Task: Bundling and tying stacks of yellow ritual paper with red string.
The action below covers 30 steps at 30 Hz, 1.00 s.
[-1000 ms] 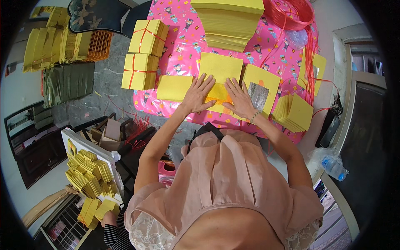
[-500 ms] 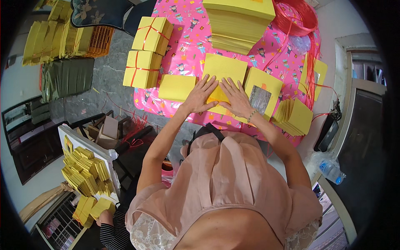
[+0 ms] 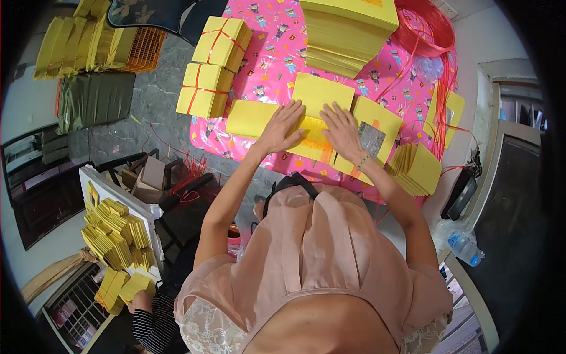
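Both hands lie flat on a sheet of yellow paper with an orange printed area along its near part, at the front of the table. My left hand rests at the left of the print, fingers stretched and thumb out. On its right side presses my right hand, fingers slightly spread, a beaded bracelet at the wrist. Left of my left hand lies a yellow paper pile. Beside my right hand is yellow paper with a silver patch, and beyond it a fanned bunch of folded yellow paper.
A tall yellow paper stack stands on the pink patterned tablecloth. Bundles tied with red string line the left edge. A red string coil sits far right. At lower left, a co-worker's hand holds yellow paper by a white table.
My hands have moved apart on the paper, the right one shifting rightward, so more of the orange print shows between them. The whole view has shifted slightly.
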Each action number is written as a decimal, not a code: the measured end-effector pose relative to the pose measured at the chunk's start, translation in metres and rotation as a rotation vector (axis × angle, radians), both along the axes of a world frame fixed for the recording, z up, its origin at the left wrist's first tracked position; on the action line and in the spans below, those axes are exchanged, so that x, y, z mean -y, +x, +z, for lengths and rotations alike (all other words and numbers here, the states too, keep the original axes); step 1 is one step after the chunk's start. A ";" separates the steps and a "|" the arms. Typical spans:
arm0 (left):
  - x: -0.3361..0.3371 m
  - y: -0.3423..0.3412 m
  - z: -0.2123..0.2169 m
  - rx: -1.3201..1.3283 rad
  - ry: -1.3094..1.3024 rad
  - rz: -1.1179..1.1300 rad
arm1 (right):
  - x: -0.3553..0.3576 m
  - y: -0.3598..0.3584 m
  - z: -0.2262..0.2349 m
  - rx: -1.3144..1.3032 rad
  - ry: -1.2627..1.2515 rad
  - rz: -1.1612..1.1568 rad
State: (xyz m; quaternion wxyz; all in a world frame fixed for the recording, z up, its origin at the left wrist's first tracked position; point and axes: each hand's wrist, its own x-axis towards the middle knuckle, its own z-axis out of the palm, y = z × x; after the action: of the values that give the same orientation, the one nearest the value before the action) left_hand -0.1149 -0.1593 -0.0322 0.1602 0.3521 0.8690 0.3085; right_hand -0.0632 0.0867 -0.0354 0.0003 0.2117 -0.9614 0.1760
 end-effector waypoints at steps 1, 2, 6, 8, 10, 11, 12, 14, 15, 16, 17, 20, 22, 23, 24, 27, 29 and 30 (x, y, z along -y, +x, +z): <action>-0.002 0.003 0.002 -0.039 0.073 0.063 | -0.003 -0.002 0.000 -0.002 -0.003 0.009; -0.006 0.005 0.006 -0.080 0.145 0.127 | -0.007 -0.006 0.000 -0.033 0.005 0.001; -0.045 0.034 0.020 -0.119 0.259 0.453 | -0.019 -0.014 -0.012 -0.128 0.039 0.033; -0.064 0.046 0.020 0.054 0.294 0.584 | -0.023 -0.015 -0.015 -0.208 0.039 0.067; -0.077 0.052 0.010 0.171 0.289 0.671 | -0.028 -0.016 -0.015 -0.211 0.004 0.099; -0.082 0.050 -0.002 0.405 0.382 0.774 | -0.029 -0.016 -0.014 -0.209 -0.023 0.115; -0.087 0.047 -0.005 0.642 0.477 0.874 | -0.028 -0.018 -0.005 -0.190 -0.034 0.124; -0.104 0.037 -0.003 0.783 0.675 1.008 | -0.027 -0.019 0.002 -0.202 -0.049 0.116; -0.108 0.032 -0.004 0.922 0.875 1.133 | -0.025 -0.020 0.005 -0.214 -0.066 0.103; -0.107 0.026 -0.005 0.845 0.861 1.113 | -0.022 -0.019 0.007 -0.216 -0.066 0.113; -0.103 0.022 -0.006 0.841 0.866 1.119 | -0.018 -0.019 0.010 -0.214 -0.053 0.126; -0.088 0.016 -0.005 0.925 0.935 1.093 | -0.009 -0.017 0.015 -0.185 -0.068 0.172; -0.067 0.016 -0.001 0.901 0.992 1.124 | 0.001 -0.014 0.023 -0.159 -0.098 0.204; -0.051 0.018 0.002 0.875 1.045 1.159 | 0.009 -0.011 0.034 -0.176 -0.178 0.172; -0.035 0.020 0.006 0.849 1.032 1.198 | 0.013 -0.008 0.040 -0.193 -0.257 0.137; 0.023 0.031 0.007 0.789 0.968 1.284 | 0.014 0.004 0.041 -0.189 -0.280 0.078; 0.053 0.039 -0.005 0.763 0.954 1.322 | 0.010 0.012 0.033 -0.161 -0.267 0.089; 0.067 0.044 -0.015 0.762 0.954 1.325 | 0.008 0.017 0.029 -0.135 -0.256 0.099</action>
State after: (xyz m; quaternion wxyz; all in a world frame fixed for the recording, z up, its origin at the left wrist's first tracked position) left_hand -0.0708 -0.2266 -0.0469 0.0636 -0.3183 0.5613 0.7613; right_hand -0.0462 0.0792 -0.0065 0.0830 0.2684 -0.9173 0.2823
